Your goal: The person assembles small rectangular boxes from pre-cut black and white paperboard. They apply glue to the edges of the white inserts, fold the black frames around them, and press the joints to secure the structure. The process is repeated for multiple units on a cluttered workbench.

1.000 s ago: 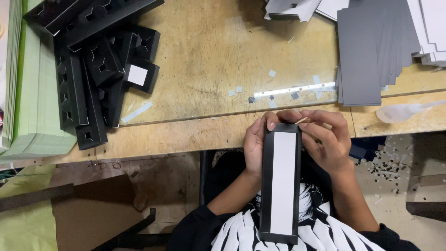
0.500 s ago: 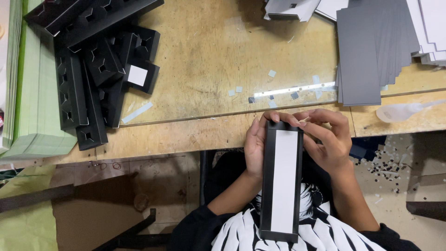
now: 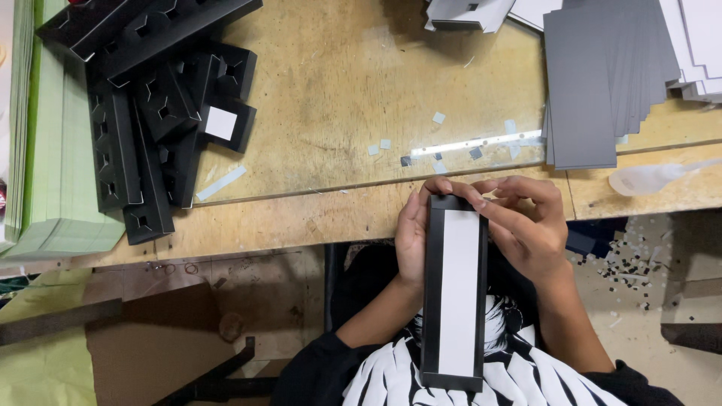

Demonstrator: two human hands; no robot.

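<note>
Workbench (image 3: 338, 90) edge: black tray (image 3: 453, 293) between 2 hands' grip.

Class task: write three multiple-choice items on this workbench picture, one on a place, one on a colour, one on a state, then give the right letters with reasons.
1. Where does the heap of black trays lie?
A. bench's left
B. bench's right
C. floor

2. What colour is the strip on the long black box?
A. green
B. white
C. red

3. How is the box held?
A. left hand alone
B. lying untouched
C. both hands

A: the heap sits beside the green sheets.
B: the strip is plainly white.
C: the right hand grips it too.
</note>
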